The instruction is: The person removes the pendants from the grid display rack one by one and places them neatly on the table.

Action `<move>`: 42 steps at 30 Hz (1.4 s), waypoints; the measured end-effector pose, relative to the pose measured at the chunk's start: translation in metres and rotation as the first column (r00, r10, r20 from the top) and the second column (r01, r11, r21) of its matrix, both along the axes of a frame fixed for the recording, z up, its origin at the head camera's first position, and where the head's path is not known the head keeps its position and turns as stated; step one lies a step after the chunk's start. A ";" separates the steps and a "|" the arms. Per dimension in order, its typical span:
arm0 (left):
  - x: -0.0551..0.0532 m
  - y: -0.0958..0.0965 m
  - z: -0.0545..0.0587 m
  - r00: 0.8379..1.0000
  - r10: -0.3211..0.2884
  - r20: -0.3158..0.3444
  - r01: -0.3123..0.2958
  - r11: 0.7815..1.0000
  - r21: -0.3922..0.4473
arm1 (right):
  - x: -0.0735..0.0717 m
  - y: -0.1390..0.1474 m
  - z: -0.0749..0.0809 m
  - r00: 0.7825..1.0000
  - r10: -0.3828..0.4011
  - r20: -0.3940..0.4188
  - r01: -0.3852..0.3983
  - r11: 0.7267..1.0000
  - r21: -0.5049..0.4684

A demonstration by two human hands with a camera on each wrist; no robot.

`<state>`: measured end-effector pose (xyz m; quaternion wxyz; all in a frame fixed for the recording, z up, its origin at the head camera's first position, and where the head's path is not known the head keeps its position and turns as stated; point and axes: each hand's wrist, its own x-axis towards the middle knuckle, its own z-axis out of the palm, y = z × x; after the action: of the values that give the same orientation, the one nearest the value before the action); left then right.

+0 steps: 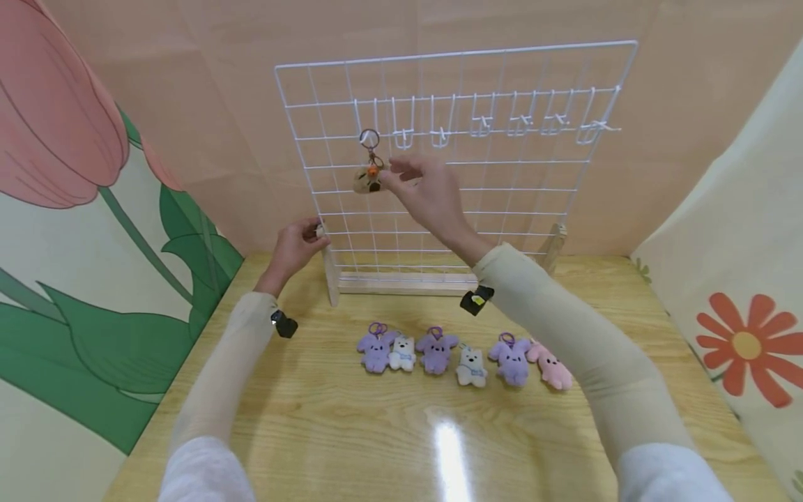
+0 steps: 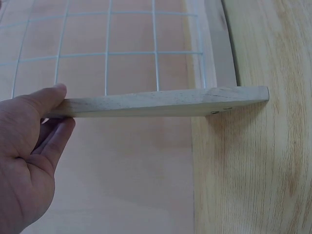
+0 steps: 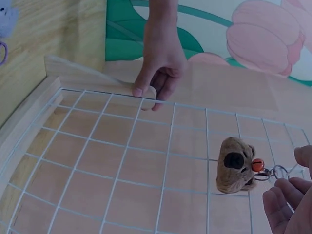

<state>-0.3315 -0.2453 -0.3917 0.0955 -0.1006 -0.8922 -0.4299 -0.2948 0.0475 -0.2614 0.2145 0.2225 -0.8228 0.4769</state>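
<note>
A brown plush animal-head keychain point(image 1: 362, 181) with an orange bell point(image 3: 258, 165) hangs by its ring point(image 1: 369, 138) at the leftmost hook of a white wire grid rack point(image 1: 401, 213). Beside it is my right hand point(image 1: 429, 195); in the right wrist view its thumb and fingers point(image 3: 279, 207) stand apart, close to the small metal rings. My left hand point(image 1: 296, 247) grips the top of the rack's left wooden upright point(image 2: 146, 101), thumb on one side and fingers on the other.
More white hooks point(image 1: 482, 125) line the rack's upper part to the right. On the wooden table point(image 1: 351, 439) in front lie several plush keychains: purple ones point(image 1: 436, 352), white bears point(image 1: 471, 367) and a pink one point(image 1: 553, 369). A wooden foot point(image 1: 555, 245) supports the rack's right side.
</note>
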 end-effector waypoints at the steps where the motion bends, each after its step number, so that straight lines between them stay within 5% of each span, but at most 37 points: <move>1: 0.000 0.000 0.000 1.000 0.000 0.001 0.000 1.000 0.002 | -0.003 -0.001 0.002 1.000 -0.007 0.004 0.008 1.000 -0.004; 11: 0.001 0.003 0.001 1.000 0.001 -0.005 -0.001 1.000 0.002 | -0.021 -0.017 0.010 0.996 -0.042 0.085 0.051 0.993 -0.111; 19: 0.000 0.005 -0.001 1.000 -0.010 -0.022 0.010 1.000 -0.012 | -0.031 -0.026 0.009 0.992 -0.105 0.063 0.113 0.985 -0.132; 42: 0.005 0.003 -0.002 1.000 -0.014 -0.022 0.015 1.000 0.006 | -0.036 -0.035 0.008 0.986 -0.166 0.034 0.169 0.971 -0.171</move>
<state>-0.3267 -0.2419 -0.3940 0.1026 -0.1115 -0.8890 -0.4321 -0.3312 0.0125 -0.2530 0.2645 0.1282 -0.7961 0.5289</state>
